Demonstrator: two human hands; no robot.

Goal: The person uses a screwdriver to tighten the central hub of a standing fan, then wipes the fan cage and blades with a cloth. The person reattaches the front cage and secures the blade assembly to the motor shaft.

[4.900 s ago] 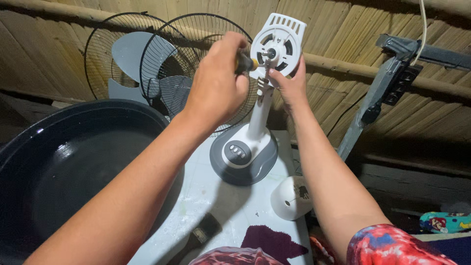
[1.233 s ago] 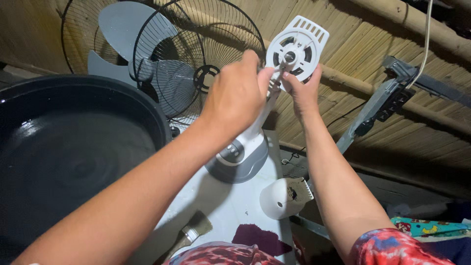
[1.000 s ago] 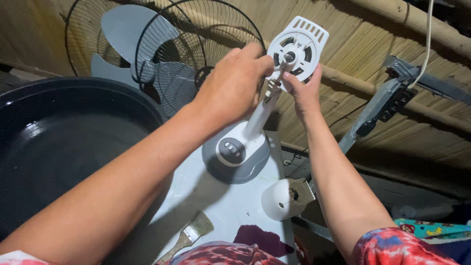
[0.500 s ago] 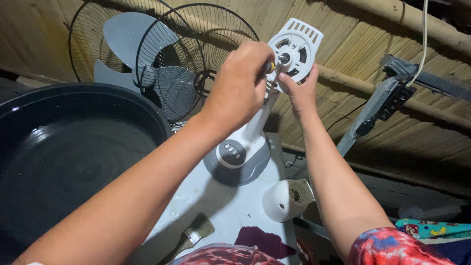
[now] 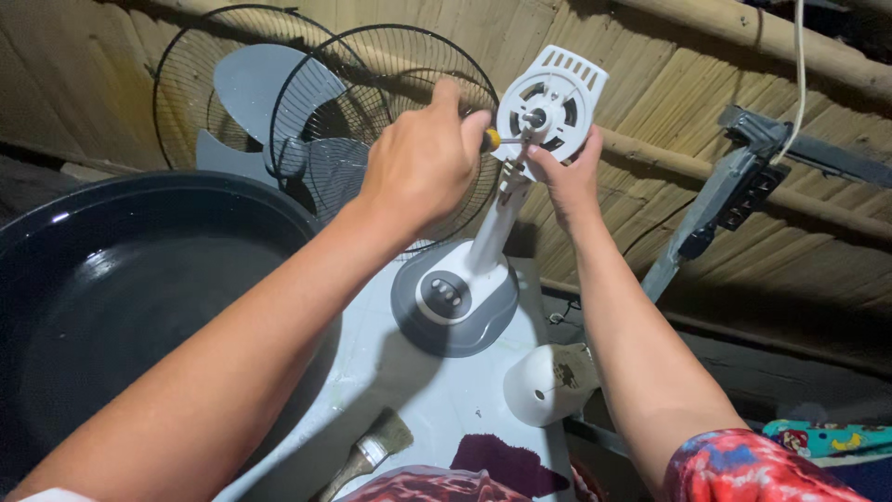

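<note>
The left hand (image 5: pixel 418 167) was closed tight around a screwdriver (image 5: pixel 497 140), only its yellow collar and thin shaft showing past the curled fingers. The tip met the hub at the middle of the white round motor plate (image 5: pixel 548 104), which stood on top of the fan stand (image 5: pixel 457 296). Half a second before, the fist had covered more of the tool and sat closer to the plate; now it had drawn a little away from the plate, so the shaft showed, and the tool still worked at the hub. The right hand (image 5: pixel 569 177) kept its grip just under the plate, fingers wrapped about the neck, thumb against the rim. Left of the stand stood two wire guards (image 5: pixel 372 112) and a dark basin (image 5: pixel 139 297). Below the stand lay a white cap (image 5: pixel 544 386) and a paintbrush (image 5: pixel 372 453).
</note>
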